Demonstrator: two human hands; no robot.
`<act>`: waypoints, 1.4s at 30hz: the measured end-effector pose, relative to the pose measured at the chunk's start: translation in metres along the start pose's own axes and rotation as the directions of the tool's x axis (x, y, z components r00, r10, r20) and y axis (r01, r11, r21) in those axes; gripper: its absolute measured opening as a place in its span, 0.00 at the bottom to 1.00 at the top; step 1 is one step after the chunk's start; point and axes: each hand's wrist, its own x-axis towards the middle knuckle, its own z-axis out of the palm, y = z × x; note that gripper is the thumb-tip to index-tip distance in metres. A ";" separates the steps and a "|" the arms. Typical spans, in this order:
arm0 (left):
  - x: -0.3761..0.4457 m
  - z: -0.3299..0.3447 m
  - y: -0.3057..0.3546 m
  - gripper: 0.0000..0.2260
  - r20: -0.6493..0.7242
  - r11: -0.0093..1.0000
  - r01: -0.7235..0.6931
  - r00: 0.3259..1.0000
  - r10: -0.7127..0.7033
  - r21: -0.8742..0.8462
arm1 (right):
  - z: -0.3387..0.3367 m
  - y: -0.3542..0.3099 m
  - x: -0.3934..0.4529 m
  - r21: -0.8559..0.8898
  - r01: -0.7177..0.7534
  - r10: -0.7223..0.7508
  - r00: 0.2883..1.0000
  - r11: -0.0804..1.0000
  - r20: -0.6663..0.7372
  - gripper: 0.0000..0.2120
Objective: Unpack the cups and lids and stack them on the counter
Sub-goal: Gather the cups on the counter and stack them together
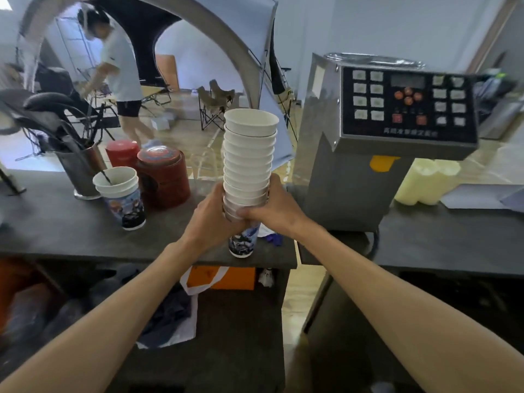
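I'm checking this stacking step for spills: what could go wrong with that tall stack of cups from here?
1. The stack of cups is tall, and both hands, left and right, grip it low, so the loosely seated top cups could tip off.
2. Its base stands near the counter's front edge, so it might slide off.
3. It could bump the machine close beside it.

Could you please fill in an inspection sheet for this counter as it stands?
Surface: dark counter, crowded at the left.
Job's things: tall cup stack upright near the front edge; short cup stack at left; lids nothing seen.
Clutter: red tins, utensil holder, purple scrap.
Hands: left hand and right hand grip the tall stack low.
Cables: nothing seen.
Surroundings: steel machine at right; a person behind.
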 end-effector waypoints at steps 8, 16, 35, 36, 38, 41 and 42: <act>-0.018 0.055 0.059 0.46 0.018 0.963 -0.271 0.962 0.271 -0.014 | -0.074 0.020 -0.085 -0.012 -0.030 0.028 0.990 0.999 -0.135 0.39; -0.028 0.177 0.158 0.47 0.138 0.923 -0.340 0.920 0.366 -0.179 | -0.192 0.069 -0.177 -0.022 -0.122 0.112 0.956 0.992 -0.272 0.42; -0.079 0.607 0.546 0.44 0.372 0.756 -0.498 0.665 0.647 -0.424 | -0.620 0.250 -0.462 -0.049 -0.426 0.287 0.686 0.903 -0.669 0.46; -0.078 0.626 0.564 0.44 0.374 0.744 -0.500 0.652 0.660 -0.443 | -0.641 0.258 -0.470 -0.051 -0.432 0.284 0.672 0.900 -0.684 0.47; -0.073 0.666 0.597 0.43 0.376 0.722 -0.515 0.624 0.685 -0.462 | -0.682 0.278 -0.484 -0.056 -0.450 0.282 0.647 0.891 -0.709 0.46; -0.063 0.728 0.642 0.44 0.382 0.699 -0.533 0.590 0.711 -0.477 | -0.741 0.317 -0.500 -0.044 -0.477 0.295 0.610 0.878 -0.736 0.47; -0.059 0.750 0.657 0.44 0.377 0.686 -0.537 0.579 0.723 -0.490 | -0.761 0.329 -0.505 -0.044 -0.488 0.299 0.601 0.872 -0.741 0.47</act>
